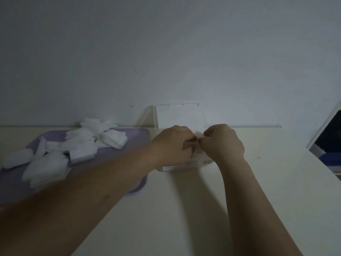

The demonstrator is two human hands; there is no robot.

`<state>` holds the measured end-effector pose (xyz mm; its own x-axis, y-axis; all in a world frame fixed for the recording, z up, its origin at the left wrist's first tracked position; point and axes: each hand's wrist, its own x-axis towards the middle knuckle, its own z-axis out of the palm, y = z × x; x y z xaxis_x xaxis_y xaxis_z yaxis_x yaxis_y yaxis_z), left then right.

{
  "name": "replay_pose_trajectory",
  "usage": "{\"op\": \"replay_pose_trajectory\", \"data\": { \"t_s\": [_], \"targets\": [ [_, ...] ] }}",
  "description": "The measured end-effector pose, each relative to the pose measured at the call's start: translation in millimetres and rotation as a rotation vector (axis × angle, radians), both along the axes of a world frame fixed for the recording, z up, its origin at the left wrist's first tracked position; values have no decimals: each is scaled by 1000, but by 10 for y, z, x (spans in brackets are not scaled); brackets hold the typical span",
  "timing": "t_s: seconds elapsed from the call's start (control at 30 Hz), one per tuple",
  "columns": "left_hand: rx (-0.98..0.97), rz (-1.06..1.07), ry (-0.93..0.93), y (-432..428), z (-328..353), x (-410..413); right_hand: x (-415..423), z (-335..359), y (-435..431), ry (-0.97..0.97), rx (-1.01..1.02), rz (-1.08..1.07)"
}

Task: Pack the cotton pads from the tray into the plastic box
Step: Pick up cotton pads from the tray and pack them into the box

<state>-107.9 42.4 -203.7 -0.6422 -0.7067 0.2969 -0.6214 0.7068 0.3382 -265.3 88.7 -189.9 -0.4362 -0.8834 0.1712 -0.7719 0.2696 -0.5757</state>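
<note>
A lilac tray lies at the left of the table with several white cotton pads heaped on it. To its right stands a clear plastic box with its lid raised against the wall. My left hand and my right hand meet over the box. Both pinch a small white cotton pad between their fingertips. The hands hide most of the box's inside.
The cream table runs up to a pale wall behind. A white-framed dark object leans at the table's right edge. My left forearm crosses above the tray's near corner.
</note>
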Motion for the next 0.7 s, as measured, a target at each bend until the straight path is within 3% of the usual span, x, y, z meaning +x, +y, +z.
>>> {"op": "replay_pose_trajectory", "data": {
  "t_s": [0.23,0.47,0.6,0.7],
  "targets": [
    [-110,16,149,105,-37,88,86,-106,-6,49,-164,-68],
    [-106,-30,91,107,-58,340,107,-81,5,137,-44,16],
    [-92,-82,25,137,-82,358,126,-84,49,160,-161,17],
    [-131,-66,79,214,-52,431,246,-70,91,183,-311,66]
  ]
}}
